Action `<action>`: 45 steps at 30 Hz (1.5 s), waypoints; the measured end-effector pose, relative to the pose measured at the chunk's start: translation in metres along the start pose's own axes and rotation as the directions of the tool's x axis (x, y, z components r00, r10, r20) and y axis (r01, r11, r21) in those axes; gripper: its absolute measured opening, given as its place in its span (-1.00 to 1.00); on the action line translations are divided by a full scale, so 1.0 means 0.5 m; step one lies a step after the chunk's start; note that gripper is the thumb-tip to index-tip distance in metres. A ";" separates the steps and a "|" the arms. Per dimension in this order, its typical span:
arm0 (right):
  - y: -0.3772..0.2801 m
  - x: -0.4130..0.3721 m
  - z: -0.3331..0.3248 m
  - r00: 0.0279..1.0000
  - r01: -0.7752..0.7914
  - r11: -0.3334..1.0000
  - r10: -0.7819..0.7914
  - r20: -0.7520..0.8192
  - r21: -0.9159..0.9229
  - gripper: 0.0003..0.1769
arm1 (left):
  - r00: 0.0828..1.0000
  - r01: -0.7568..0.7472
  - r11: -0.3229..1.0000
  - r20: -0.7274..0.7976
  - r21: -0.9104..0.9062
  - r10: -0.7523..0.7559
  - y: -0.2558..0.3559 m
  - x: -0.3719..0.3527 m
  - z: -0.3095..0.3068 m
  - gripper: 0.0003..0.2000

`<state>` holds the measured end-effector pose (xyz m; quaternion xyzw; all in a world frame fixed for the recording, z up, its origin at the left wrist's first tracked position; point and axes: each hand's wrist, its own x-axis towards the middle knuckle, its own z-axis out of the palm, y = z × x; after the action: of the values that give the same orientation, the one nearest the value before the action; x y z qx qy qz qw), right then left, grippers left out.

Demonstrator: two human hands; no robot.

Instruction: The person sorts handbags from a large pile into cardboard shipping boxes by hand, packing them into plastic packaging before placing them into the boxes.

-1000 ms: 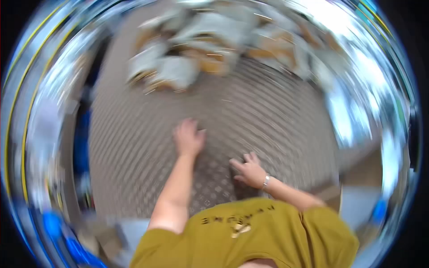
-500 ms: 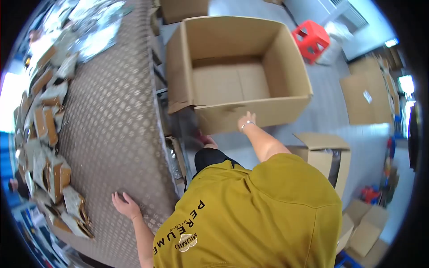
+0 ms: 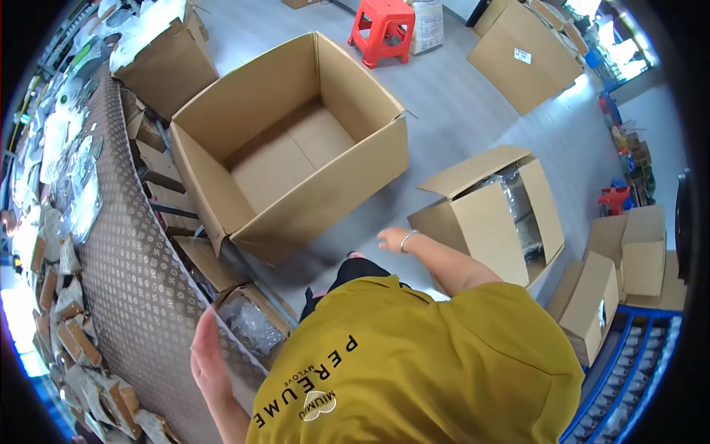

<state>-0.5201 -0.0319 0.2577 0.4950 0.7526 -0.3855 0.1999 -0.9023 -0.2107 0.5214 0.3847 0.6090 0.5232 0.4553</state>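
My left hand point(image 3: 211, 359) is raised over the edge of the patterned table cover point(image 3: 140, 296), fingers stretched out and nothing in it. With a bracelet at its wrist, my right hand point(image 3: 393, 239) hangs over the floor, its fingers loosely bent and apart, holding nothing. It is between the large open carton point(image 3: 333, 177) and a smaller carton point(image 3: 481, 237), touching neither. The large carton stands on the floor with bare cardboard showing inside. Clear plastic-wrapped contents point(image 3: 521, 214) show through the smaller carton's partly open top.
Wrapped brown pieces point(image 3: 74, 340) and clear plastic bags point(image 3: 81, 192) lie along the table. Open boxes point(image 3: 255, 318) sit beneath its edge. A red stool point(image 3: 382, 29) stands beyond the large carton. At right are more cartons point(image 3: 643, 251) and a blue rack point(image 3: 629, 377).
My view has turned right, so the large carton appears further left. My right hand has come off the carton's near edge. My left hand has lifted from the table cover.
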 end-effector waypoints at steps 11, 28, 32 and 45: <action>0.258 -0.347 0.148 0.704 -0.313 0.777 0.576 -0.415 0.547 -0.64 | -0.252 0.563 0.779 0.841 -0.275 0.479 0.350 -0.038 0.439 -0.11; 0.022 -0.667 0.755 0.588 -0.450 0.315 0.809 0.012 0.836 -0.59 | -0.546 0.643 0.762 0.649 -0.081 0.530 0.280 -0.206 0.539 -0.09; 0.065 -0.699 0.753 0.696 -0.469 0.433 0.718 0.021 0.770 -0.53 | -0.720 0.572 0.816 0.426 -0.082 0.548 0.286 -0.241 0.666 -0.15; 0.441 -0.761 0.922 0.375 0.179 -0.643 0.745 0.552 0.745 -0.29 | 0.566 0.039 0.472 0.370 0.881 -0.737 -0.473 -0.131 1.004 -0.36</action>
<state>-0.1954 -0.5687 0.1459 0.7736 -0.2472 -0.4549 -0.3653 -0.4008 -0.1655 0.2788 0.5470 0.6188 -0.1383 0.5466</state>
